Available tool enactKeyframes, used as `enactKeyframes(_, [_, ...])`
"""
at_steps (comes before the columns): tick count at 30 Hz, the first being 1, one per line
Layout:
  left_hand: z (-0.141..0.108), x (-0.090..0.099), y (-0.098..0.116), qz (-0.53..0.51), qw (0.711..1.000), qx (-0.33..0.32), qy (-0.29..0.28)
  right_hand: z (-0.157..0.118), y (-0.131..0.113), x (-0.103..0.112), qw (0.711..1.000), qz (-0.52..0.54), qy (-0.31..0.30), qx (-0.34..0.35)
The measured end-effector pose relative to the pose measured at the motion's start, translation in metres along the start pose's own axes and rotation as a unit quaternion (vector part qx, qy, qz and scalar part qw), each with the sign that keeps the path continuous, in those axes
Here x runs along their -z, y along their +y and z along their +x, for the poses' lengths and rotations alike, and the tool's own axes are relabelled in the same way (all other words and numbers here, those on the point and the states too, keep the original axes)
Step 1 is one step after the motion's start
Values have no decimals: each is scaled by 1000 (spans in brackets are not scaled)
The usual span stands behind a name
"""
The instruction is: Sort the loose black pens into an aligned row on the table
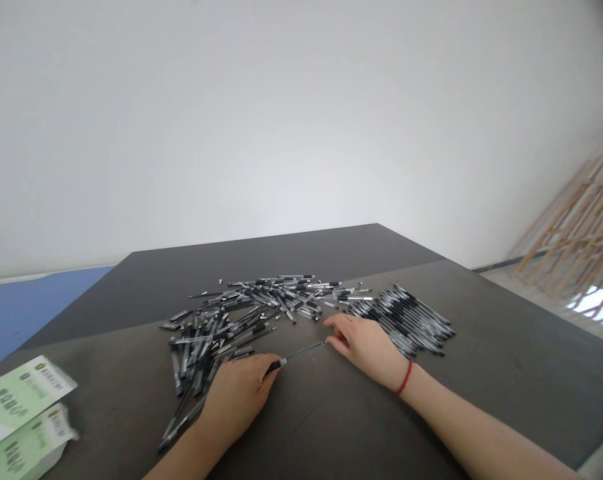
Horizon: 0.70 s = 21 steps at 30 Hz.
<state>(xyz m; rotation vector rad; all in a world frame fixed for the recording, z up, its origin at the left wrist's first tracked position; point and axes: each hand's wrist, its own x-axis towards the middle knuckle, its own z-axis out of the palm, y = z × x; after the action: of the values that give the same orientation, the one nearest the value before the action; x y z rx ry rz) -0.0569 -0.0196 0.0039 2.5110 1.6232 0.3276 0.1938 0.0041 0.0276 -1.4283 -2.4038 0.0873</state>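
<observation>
At the far left we see two green-and-white packets (29, 393) lying overlapped on the dark table (331, 427), with a blue surface (46, 300) beyond its edge. Next we find a loose heap of pens (209, 333), lying crosswise over one another and spreading toward the middle. At the heap's near edge, the left hand (239, 395) pinches a black-gripped pen (276, 365) between thumb and forefinger; its other fingers are largely hidden from us. From this pen a thin rod (304, 351) points rightward, above the bare tabletop between the hands. At its tip we note the right hand (364, 343), thumb and forefinger parted; whether the thumb touches the tip we cannot tell. A red cord (405, 378) circles the wrist. Beyond this hand we observe pens in a slanted, roughly parallel row (411, 317), and, farthest right, wooden slats (586, 213).
</observation>
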Motion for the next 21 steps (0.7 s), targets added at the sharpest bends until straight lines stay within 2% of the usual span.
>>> enactKeyframes(5, [1,1,1,-14,1000,0,-1,1,-8,2,992,-53,-1,115])
enactKeyframes(7, [1,1,2,-11,1000,0,-4,3,-12,-1,988,-70,-9,139])
enactKeyframes(10, [2,2,4,2,1000,13,-9,5,-9,-2,986,-86,-11,144])
enactKeyframes(14, [2,5,6,41,998,50,-18,4,7,5,986,-105,2,129])
enactKeyframes(17, [3,6,7,57,997,48,-29,3,18,11,987,-107,11,119])
enactKeyframes(21, [2,6,6,67,996,50,-40,2,19,11,987,-94,12,132])
